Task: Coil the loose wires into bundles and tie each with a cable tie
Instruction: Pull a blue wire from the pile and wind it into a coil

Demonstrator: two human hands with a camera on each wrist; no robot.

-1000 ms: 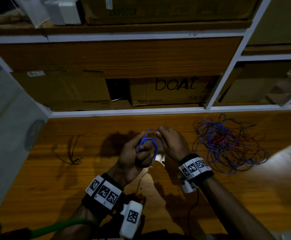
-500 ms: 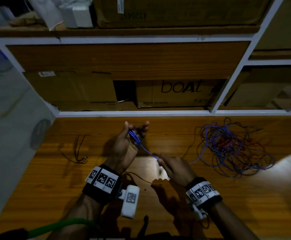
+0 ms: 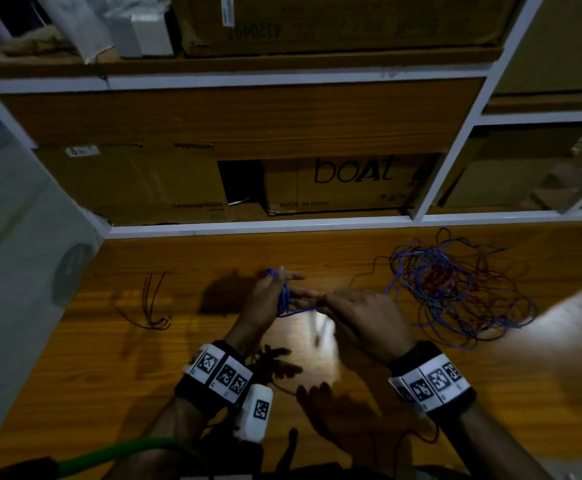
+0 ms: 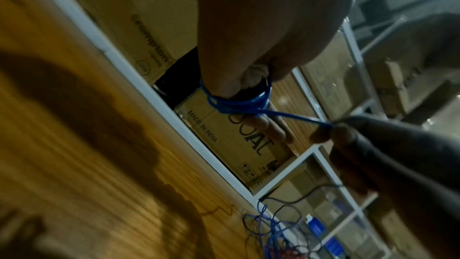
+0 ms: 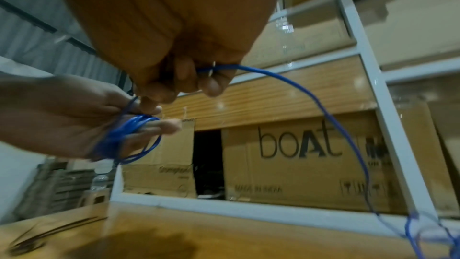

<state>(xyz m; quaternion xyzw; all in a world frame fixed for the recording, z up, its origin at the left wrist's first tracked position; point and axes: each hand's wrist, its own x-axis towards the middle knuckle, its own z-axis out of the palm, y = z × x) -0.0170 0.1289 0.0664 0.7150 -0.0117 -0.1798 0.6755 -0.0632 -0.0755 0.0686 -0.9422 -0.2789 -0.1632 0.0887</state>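
Blue wire [image 4: 239,103] is looped several times around the straight fingers [image 4: 271,127] of the left hand [image 3: 265,299], forming a small coil just behind the fingertips. The left fingers are extended and close together, carrying the coil rather than clenching it; the thumb's contact with the wire cannot be told.

From the coil a single strand runs a short way to the right hand [image 3: 362,320], whose fingers [image 5: 211,82] are curled and pinch the strand between thumb and fingertip. The two hands are near each other above the bench [image 3: 144,375], the right fingertips just beside the left ones.

Past the right fingers the strand arcs up, then drops toward a loose tangle [image 3: 455,289] of blue and red wires lying on the bench, well to the right of the right fingers. In the right wrist view the strand reaches the bench near the white shelf frame [image 5: 388,125].

Well left of the left fingers, a few thin dark ties [image 3: 152,306] lie together on the bench, apart from both hands.

Beyond the fingertips, past the far edge of the bench, stands a shelf with cardboard boxes; one box [image 3: 348,181] is printed "boAt" and "MADE IN INDIA". A second box [image 3: 133,185] sits to its left, with a dark gap between them.
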